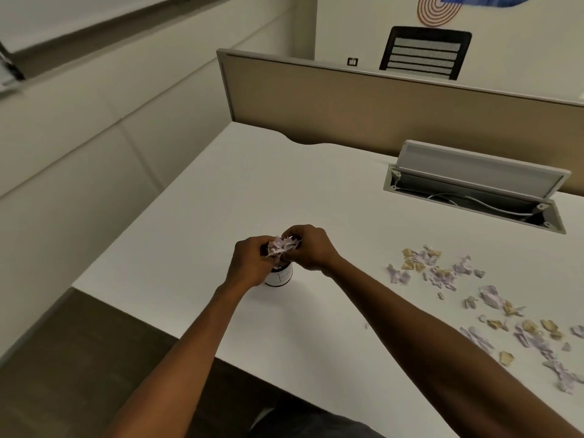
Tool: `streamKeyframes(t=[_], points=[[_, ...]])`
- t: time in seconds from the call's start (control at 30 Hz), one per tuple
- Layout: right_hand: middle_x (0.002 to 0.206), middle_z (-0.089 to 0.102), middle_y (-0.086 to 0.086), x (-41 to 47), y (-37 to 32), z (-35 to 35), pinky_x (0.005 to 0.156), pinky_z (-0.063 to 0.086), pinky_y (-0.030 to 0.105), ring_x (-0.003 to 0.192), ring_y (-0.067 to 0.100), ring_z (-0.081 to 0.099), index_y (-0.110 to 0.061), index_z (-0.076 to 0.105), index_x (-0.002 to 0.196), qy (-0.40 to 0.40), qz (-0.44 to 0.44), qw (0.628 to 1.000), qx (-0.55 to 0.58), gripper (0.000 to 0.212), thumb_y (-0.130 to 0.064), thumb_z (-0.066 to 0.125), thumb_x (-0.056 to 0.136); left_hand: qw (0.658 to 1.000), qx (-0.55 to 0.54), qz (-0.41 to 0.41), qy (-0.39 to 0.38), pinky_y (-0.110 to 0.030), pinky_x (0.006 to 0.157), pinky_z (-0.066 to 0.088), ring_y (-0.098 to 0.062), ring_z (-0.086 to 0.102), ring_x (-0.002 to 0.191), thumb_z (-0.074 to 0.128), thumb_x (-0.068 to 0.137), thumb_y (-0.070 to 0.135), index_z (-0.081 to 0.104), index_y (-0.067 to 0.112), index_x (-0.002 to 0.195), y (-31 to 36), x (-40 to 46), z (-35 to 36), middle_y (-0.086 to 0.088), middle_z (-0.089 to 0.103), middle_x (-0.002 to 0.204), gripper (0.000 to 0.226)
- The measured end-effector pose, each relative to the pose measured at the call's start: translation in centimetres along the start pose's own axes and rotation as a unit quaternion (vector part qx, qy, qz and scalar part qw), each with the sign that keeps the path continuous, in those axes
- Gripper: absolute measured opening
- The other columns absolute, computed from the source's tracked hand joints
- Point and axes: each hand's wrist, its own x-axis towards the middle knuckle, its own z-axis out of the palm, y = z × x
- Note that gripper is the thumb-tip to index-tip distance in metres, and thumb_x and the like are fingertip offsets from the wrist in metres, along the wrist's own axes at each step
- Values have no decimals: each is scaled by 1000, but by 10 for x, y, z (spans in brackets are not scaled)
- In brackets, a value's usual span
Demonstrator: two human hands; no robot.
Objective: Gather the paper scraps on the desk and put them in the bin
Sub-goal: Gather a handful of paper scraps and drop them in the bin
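My left hand (251, 260) and my right hand (311, 248) meet above a small white cylindrical bin (279, 276) on the white desk (221, 191). Between them they grip a bunch of pale lilac paper scraps (281, 245) just over the bin's mouth. The hands hide most of the bin's top. Several loose lilac and tan scraps (442, 270) lie scattered on the desk to the right, and more scraps (531, 336) trail toward the lower right edge of the view.
An open cable tray (474, 197) with a raised lid and a white cable is set into the desk at the back right. A beige partition (379, 102) lines the desk's far edge. A wall runs along the left; a black chair (425, 52) stands beyond.
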Motion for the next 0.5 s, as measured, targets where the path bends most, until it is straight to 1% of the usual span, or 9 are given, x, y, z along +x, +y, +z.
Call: streamKeyframes(t=[0.07,0.1,0.23,0.3,0.33,0.37,0.4,0.47,0.5], points=[[120,70,9,0,2,1,90,54,33,107,24,65,-10,67,122,3,-2,1000,-16,45,-17,77,78,1000,20,8,-7,-30,77,57,-22,70,90,73,84,14,74,21,110,1,-1,5,-2,77,98,27],[125,68,10,0,2,1,93,53,32,111,25,64,-9,65,127,5,-2,1000,-19,49,-16,75,80,1000,28,13,-6,-31,78,57,-23,70,91,72,84,12,73,20,112,2,-2,6,-4,77,99,29],[134,63,13,1,-3,4,99,49,29,120,26,62,-7,59,134,-3,-15,999,-33,53,-10,70,83,999,23,19,20,-28,77,56,-25,71,94,74,83,10,70,18,118,-7,-6,8,-6,76,104,37],[129,66,14,1,-4,7,99,51,32,118,28,63,-5,61,131,0,-28,999,-47,47,-6,65,85,1000,-9,12,27,-22,81,53,-22,70,102,76,81,6,65,16,128,-11,-10,9,-4,73,116,49],[122,69,15,0,-5,8,95,53,36,112,30,65,-3,64,125,4,-38,998,-53,40,-4,63,86,999,-18,12,30,-17,84,51,-20,69,106,77,81,3,63,17,131,-13,-12,9,0,71,119,54],[113,72,16,0,-4,10,90,54,40,105,32,67,-1,67,118,12,-47,997,-54,32,-3,61,87,999,-21,20,32,-9,83,48,-18,69,106,77,80,2,63,19,129,-14,-12,10,5,70,117,54],[107,74,16,-1,-3,12,85,55,42,99,33,68,-1,68,114,22,-54,997,-49,27,-2,60,87,999,-15,35,35,-1,79,45,-15,69,103,76,80,1,64,22,125,-16,-13,10,9,70,112,51],[109,75,12,-3,-2,16,86,56,39,99,28,69,-5,69,115,33,-64,997,-33,29,-2,62,87,998,-2,56,41,6,72,39,-8,66,97,75,81,0,65,25,119,-16,-15,11,11,71,109,47],[112,75,10,-4,-1,18,88,56,38,101,25,69,-7,70,117,36,-64,997,-27,33,0,64,86,997,1,63,42,7,74,37,-5,64,98,75,81,0,65,24,121,-16,-16,11,8,71,112,48]])
